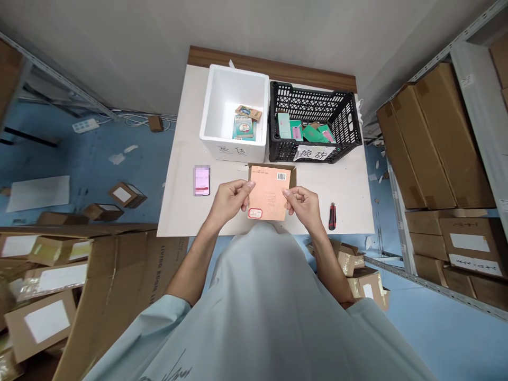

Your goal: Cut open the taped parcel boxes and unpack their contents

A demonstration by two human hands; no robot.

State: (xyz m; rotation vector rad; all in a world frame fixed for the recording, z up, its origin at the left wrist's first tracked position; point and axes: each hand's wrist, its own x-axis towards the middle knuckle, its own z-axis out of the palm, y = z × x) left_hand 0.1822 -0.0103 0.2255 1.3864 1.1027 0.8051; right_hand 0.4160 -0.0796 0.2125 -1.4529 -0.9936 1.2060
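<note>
An orange booklet (pixel 268 193) is held up between my two hands at the table's near side. It bears a barcode at its top right, small lines of print and a red-framed label at its lower left. My left hand (pixel 232 200) pinches its left edge between thumb and fingers. At the opposite edge, my right hand (pixel 304 205) grips it the same way. Behind the booklet shows part of a brown cardboard box (pixel 293 175), mostly hidden. A red and black box cutter (pixel 332 217) lies to the right, and a phone (pixel 202 181) lies to the left.
On the table (pixel 186 143) stand a white foam box (pixel 234 151) with small books inside and a black crate (pixel 317 95) with green packages. Cartons (pixel 428 143) fill the right shelf. A large carton (pixel 119 275) of parcels stands at the left.
</note>
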